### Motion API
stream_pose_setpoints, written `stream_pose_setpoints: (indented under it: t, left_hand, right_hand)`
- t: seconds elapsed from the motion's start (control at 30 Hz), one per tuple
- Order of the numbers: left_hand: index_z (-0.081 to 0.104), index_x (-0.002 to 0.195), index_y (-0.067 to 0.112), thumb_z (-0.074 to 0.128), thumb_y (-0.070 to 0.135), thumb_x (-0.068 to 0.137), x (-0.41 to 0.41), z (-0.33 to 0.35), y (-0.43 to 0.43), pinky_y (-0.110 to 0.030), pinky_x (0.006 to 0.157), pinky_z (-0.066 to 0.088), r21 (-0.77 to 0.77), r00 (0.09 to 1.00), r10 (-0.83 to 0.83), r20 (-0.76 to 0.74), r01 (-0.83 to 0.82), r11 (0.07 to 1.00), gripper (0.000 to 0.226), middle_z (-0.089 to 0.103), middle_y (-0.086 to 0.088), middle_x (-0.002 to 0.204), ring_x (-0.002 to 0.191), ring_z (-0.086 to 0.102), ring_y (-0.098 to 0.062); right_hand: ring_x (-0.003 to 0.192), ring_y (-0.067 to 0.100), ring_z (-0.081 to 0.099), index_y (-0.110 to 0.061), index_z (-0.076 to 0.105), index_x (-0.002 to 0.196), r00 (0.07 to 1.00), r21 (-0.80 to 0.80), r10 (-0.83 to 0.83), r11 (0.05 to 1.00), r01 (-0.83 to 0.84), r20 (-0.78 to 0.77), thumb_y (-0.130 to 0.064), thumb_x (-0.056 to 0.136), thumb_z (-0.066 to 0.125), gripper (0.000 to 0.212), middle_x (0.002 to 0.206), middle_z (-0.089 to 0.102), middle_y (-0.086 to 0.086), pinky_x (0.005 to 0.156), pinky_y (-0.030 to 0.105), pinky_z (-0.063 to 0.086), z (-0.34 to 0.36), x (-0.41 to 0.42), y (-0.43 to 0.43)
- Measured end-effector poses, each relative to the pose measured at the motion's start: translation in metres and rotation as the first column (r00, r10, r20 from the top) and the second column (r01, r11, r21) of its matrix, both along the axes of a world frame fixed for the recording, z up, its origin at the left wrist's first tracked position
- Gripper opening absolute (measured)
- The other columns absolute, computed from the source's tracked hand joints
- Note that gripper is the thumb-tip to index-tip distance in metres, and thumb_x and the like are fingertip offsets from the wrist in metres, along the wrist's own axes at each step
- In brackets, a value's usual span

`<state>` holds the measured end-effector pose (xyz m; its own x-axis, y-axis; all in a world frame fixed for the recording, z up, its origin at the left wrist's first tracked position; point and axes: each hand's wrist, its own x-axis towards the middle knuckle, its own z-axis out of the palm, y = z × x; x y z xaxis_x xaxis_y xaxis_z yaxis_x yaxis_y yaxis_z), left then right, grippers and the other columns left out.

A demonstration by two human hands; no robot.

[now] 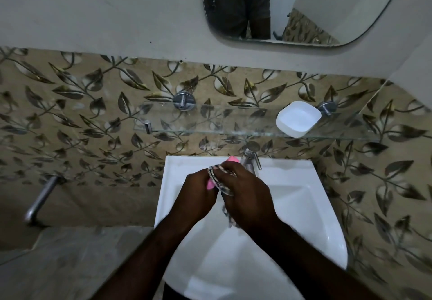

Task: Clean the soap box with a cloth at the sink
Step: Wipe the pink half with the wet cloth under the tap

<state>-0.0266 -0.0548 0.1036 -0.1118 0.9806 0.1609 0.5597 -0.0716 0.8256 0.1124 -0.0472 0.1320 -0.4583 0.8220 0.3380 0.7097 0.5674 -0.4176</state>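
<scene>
Soap box (211,184), pink part, between my hands, over sink (304,182) so drips fall in. Left hand (198,188) fingers curled round it, to hold it steady. Right hand (245,189) fingers squeeze cloth (216,173) onto it for rubbing. White tub (298,119) sits on glass shelf (210,121), out of way.

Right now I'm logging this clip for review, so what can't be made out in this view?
Head view:
Pink piece: mostly covered by the left hand, right hand and cloth; its shape is unclear.
Cloth: lower end blurred, partly under the right hand.
Tap: spout hidden behind the right hand; running water cannot be told.
Sink drain: hidden by the arms.
Mirror: cut off by the top edge.
</scene>
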Motion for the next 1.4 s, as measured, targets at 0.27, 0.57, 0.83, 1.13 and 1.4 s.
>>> stream_pose_setpoints:
  t: [0.27,0.57,0.83,1.13,1.4]
  left_hand:
    - [0.065,0.110,0.012,0.058,0.024,0.091,-0.009,-0.006,-0.008,-0.029,0.065,0.048,-0.049,0.997,-0.030,0.073,0.034,0.998,0.024,0.069,-0.007,0.090,0.074,0.060,-0.023]
    - [0.057,0.133,0.020,0.063,0.017,0.091,-0.026,0.004,-0.027,-0.031,0.076,0.058,-0.077,0.860,-0.131,0.493,0.194,0.978,0.042,0.063,-0.004,0.123,0.083,0.064,-0.011]
    - [0.061,0.128,0.022,0.066,0.012,0.089,-0.032,0.002,-0.026,-0.018,0.075,0.051,-0.100,0.861,-0.153,0.485,0.228,0.968,0.040,0.071,0.006,0.109,0.089,0.068,-0.006]
    - [0.062,0.077,0.013,0.062,0.023,0.089,-0.020,0.004,-0.006,-0.034,0.062,0.044,-0.032,0.985,-0.117,0.127,0.122,0.992,0.016,0.062,0.001,0.067,0.063,0.049,-0.007]
    - [0.049,0.064,0.027,0.059,0.009,0.093,-0.015,0.005,-0.008,-0.018,0.052,0.031,0.015,0.997,-0.067,0.030,0.067,0.998,0.036,0.052,0.017,0.050,0.050,0.049,0.001]
  right_hand:
    - [0.085,0.010,0.068,-0.029,0.074,0.101,0.935,-0.304,-0.243,0.939,0.161,-0.256,-0.011,0.080,0.063,0.030,0.090,0.074,-0.006,0.077,0.031,0.054,0.003,0.017,0.031]
    - [0.073,0.011,0.067,-0.013,0.072,0.102,0.765,-0.595,-0.176,0.741,-0.312,-0.620,-0.002,0.085,0.071,0.020,0.082,0.074,-0.002,0.068,0.022,0.051,0.023,0.034,0.043]
    - [0.077,0.011,0.065,-0.018,0.066,0.098,0.821,-0.532,-0.105,0.806,-0.261,-0.562,-0.007,0.088,0.069,0.014,0.084,0.071,-0.004,0.075,0.032,0.051,0.021,0.030,0.042]
    - [0.102,0.001,0.060,-0.023,0.067,0.115,0.950,-0.150,0.076,0.981,-0.126,-0.304,-0.011,0.082,0.067,0.035,0.113,0.066,-0.014,0.087,0.010,0.041,0.023,0.005,0.010]
    - [0.093,0.021,0.070,-0.036,0.061,0.125,0.999,0.018,-0.002,1.000,0.001,0.040,-0.017,0.083,0.060,0.047,0.130,0.061,-0.006,0.071,0.027,0.054,0.021,-0.010,-0.011]
